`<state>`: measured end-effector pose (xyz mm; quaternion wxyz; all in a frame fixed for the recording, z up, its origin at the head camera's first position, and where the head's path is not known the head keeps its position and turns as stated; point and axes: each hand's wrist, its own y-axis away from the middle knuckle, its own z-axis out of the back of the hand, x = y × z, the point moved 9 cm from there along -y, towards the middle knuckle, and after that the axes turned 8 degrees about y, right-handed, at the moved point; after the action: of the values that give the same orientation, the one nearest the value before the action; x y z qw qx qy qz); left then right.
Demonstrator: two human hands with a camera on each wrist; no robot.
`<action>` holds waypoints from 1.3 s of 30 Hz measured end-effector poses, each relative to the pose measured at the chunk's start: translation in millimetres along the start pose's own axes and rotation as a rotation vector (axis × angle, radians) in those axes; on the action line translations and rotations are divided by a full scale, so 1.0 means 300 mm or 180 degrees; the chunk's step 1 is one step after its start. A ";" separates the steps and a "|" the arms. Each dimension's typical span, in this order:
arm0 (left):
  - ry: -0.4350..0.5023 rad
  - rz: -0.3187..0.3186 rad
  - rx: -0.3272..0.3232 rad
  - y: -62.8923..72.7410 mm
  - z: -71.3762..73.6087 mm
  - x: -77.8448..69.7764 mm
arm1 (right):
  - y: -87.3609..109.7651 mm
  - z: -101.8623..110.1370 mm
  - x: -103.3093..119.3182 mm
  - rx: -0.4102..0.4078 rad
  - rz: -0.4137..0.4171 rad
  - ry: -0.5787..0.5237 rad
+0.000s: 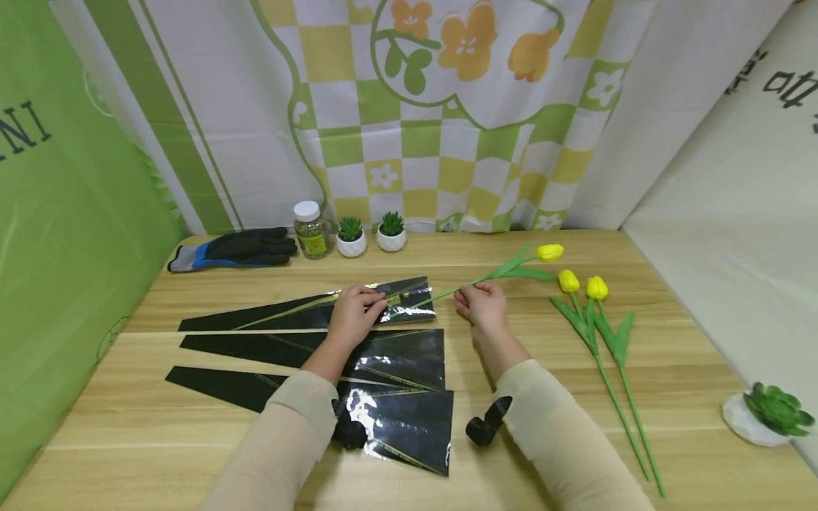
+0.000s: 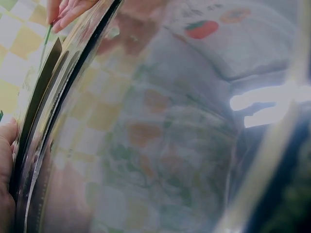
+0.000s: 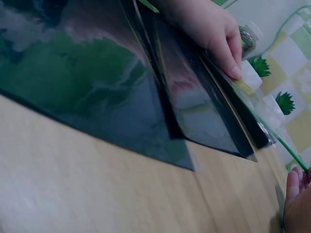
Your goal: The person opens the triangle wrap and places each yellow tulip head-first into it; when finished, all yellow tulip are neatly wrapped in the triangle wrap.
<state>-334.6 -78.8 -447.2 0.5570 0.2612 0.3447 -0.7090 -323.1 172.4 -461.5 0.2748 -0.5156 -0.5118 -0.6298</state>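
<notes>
My left hand (image 1: 354,312) is at the farthest of three black, tapered flower sleeves with gold print, its thumb and fingers pinching the sleeve (image 1: 307,309) near the wide end. In my right hand (image 1: 483,306), a yellow tulip (image 1: 549,253) is pinched by its green stem (image 3: 286,145). The stem points left, its lower part overlapping the wide end of that sleeve; the bloom and leaves extend to the right beyond my hand. Closer to me lie the middle sleeve (image 1: 402,351) and the nearest sleeve (image 1: 415,426), partly covered by my left forearm.
Two more yellow tulips (image 1: 597,287) lie on the wooden table (image 1: 543,454) at right, near a potted succulent (image 1: 757,419). Along the back are a black-and-blue glove (image 1: 236,248), a white-lidded jar (image 1: 312,231) and two small potted plants (image 1: 351,238). A patterned curtain (image 1: 409,163) hangs behind.
</notes>
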 end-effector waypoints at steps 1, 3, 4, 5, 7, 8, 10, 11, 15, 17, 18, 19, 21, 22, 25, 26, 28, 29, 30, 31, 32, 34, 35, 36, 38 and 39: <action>0.0010 0.0008 -0.0003 0.000 0.000 0.001 | 0.003 -0.007 -0.005 0.0018 -0.0011 0.0025; 0.0020 0.0012 -0.0007 0.001 0.001 0.000 | 0.008 -0.019 -0.011 0.0032 -0.0022 0.0052; 0.0025 0.0031 0.0001 0.001 0.000 0.001 | 0.009 -0.026 -0.013 0.0039 -0.0023 0.0039; 0.0019 0.0031 0.0005 0.001 0.001 0.000 | 0.012 -0.032 -0.014 0.0047 -0.0021 0.0031; 0.0008 0.0040 0.0016 0.000 0.000 0.000 | 0.017 -0.046 -0.016 0.0061 -0.0017 0.0006; 0.0003 0.0035 0.0019 0.000 0.001 -0.001 | 0.019 -0.052 -0.017 0.0066 -0.0017 0.0004; 0.0006 0.0033 0.0025 -0.001 0.001 -0.001 | 0.024 -0.065 -0.021 0.0080 -0.0014 0.0003; 0.0005 0.0032 0.0026 0.000 0.001 -0.002 | 0.027 -0.070 -0.023 0.0079 -0.0016 0.0013; 0.0016 0.0057 0.0036 0.003 0.000 -0.001 | 0.034 -0.091 -0.033 0.0087 -0.0039 -0.0005; 0.0024 0.0070 0.0041 0.005 0.001 -0.002 | 0.038 -0.099 -0.036 0.0098 -0.0048 0.0015; 0.0033 0.0075 0.0043 0.006 0.001 -0.004 | 0.039 -0.103 -0.037 0.0100 -0.0052 0.0028; 0.0041 0.0077 0.0042 0.007 0.002 -0.006 | 0.042 -0.107 -0.038 0.0104 -0.0054 0.0055; 0.0042 0.0083 0.0043 0.008 0.003 -0.008 | 0.044 -0.112 -0.038 0.0097 -0.0050 0.0102; 0.0046 0.0082 0.0044 0.009 0.003 -0.009 | 0.046 -0.114 -0.038 0.0094 -0.0050 0.0128; 0.0041 0.0074 0.0042 0.009 0.004 -0.011 | 0.049 -0.116 -0.038 0.0075 -0.0062 0.0156; 0.0040 0.0075 0.0043 0.010 0.004 -0.011 | 0.050 -0.116 -0.039 0.0071 -0.0075 0.0159; 0.0034 0.0068 0.0042 0.010 0.004 -0.011 | 0.052 -0.117 -0.039 0.0070 -0.0105 0.0161; 0.0033 0.0067 0.0042 0.010 0.004 -0.011 | 0.052 -0.117 -0.040 0.0069 -0.0124 0.0158; 0.0036 0.0063 0.0041 0.010 0.004 -0.011 | 0.053 -0.117 -0.040 0.0071 -0.0143 0.0161; 0.0033 0.0062 0.0041 0.010 0.004 -0.010 | 0.053 -0.116 -0.042 0.0076 -0.0170 0.0150; 0.0034 0.0061 0.0042 0.010 0.003 -0.010 | 0.053 -0.116 -0.044 0.0089 -0.0203 0.0146; 0.0045 0.0057 0.0039 0.010 0.002 -0.009 | 0.052 -0.115 -0.050 0.0132 -0.0280 0.0127; 0.0046 0.0049 0.0035 0.010 0.002 -0.008 | 0.051 -0.115 -0.053 0.0168 -0.0327 0.0119; 0.0049 0.0040 0.0027 0.010 0.002 -0.008 | 0.050 -0.114 -0.056 0.0202 -0.0372 0.0113; 0.0058 0.0028 0.0017 0.009 0.002 -0.006 | 0.049 -0.113 -0.063 0.0286 -0.0462 0.0095; 0.0056 0.0017 0.0010 0.010 0.002 -0.006 | 0.048 -0.112 -0.065 0.0321 -0.0502 0.0073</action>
<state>-331.4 -78.6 -446.0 0.5555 0.2692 0.3478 -0.7057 -316.7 132.9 -472.6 0.2559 -0.4520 -0.5787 -0.6288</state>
